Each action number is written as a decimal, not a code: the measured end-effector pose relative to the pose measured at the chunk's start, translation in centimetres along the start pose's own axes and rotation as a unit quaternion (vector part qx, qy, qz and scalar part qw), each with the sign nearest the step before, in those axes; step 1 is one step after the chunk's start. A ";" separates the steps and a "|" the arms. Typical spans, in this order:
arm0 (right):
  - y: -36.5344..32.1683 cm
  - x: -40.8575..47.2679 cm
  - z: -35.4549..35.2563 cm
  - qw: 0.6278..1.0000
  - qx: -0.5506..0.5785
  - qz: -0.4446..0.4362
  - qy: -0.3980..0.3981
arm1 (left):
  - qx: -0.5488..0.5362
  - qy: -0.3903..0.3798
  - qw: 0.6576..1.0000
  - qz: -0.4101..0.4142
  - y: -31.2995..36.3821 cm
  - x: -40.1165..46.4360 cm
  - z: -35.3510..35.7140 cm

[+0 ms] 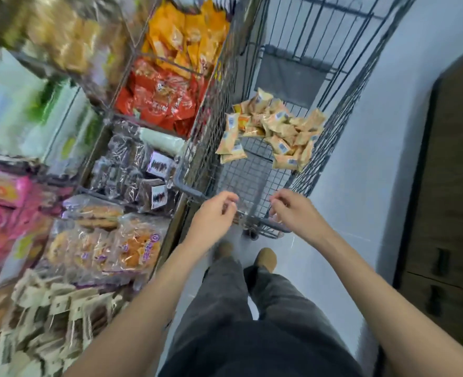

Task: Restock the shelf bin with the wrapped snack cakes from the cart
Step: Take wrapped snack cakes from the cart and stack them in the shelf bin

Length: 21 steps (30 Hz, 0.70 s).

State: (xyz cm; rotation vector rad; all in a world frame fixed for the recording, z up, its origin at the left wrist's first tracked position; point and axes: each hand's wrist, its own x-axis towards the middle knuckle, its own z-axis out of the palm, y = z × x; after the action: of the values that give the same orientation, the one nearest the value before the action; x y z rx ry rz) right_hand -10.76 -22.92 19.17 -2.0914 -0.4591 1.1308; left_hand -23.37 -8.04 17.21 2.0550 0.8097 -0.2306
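A pile of several wrapped snack cakes in pale orange wrappers lies at the far end of the grey wire cart. The cart stands in the aisle right in front of me. My left hand hovers at the cart's near rim with its fingers loosely curled and nothing in them. My right hand is beside it over the same rim, fingers also loosely curled and holding nothing. To the left run wire shelf bins; one far bin holds orange-yellow packets. The picture is blurred by motion.
Other shelf bins hold red packets, dark brown cakes in clear wrap, round cakes in bags and pink packs. A dark wooden cabinet stands at the right. My legs and shoes are on the pale floor below.
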 end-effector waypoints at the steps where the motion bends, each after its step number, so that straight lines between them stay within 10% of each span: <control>1: -0.5 1.1 -0.3 1.000 -0.011 -0.005 -0.003 | 0.004 -0.003 1.000 -0.001 0.3 1.4 -0.2; 14: 2.6 15.2 0.0 0.988 0.022 0.151 -0.016 | 0.063 -0.160 0.970 -0.173 -3.8 27.5 2.0; 21: 6.1 23.9 0.0 0.969 0.095 0.228 0.021 | 0.065 0.036 0.993 -0.086 -3.9 41.1 5.0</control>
State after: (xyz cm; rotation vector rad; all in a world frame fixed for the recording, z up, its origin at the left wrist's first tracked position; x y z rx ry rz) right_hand 2.42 -12.88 0.90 -2.0980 0.1604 1.3220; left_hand 6.48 8.41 -6.63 2.1258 1.0432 -0.3126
